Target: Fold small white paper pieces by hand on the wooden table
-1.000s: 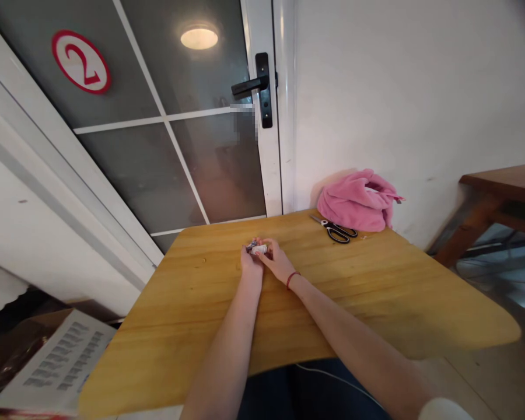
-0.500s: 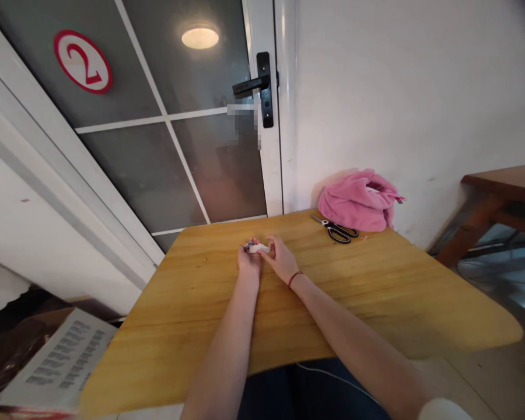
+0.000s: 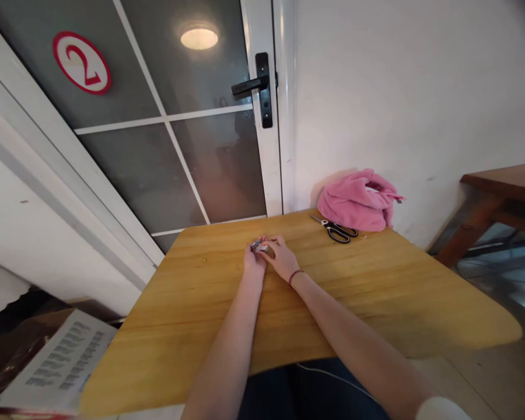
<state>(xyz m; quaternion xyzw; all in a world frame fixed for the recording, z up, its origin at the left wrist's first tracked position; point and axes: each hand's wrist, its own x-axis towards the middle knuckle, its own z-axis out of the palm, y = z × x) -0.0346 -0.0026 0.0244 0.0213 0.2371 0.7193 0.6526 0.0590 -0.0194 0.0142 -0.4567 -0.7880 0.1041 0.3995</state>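
Above the far half of the wooden table, my two hands meet around a small white and dark-patterned piece, too small to name for sure. My left hand cups it from below and the left, fingers curled. My right hand, with a thin red cord at the wrist, pinches the piece's right side between thumb and fingers. Part of the piece is hidden by the fingers. Black-handled scissors lie to the right of my hands, blades pointing to the back left.
A pink plush cloth bundle sits at the table's back right, against the wall. A glazed door with a black handle stands behind the table. At lower left is a box with a printed white panel; a brown wooden table is at right.
My left hand has moved slightly right, closer to my right hand. The white part of the piece shows less and looks shorter between the fingers. Scissors and pink bundle have stayed put.
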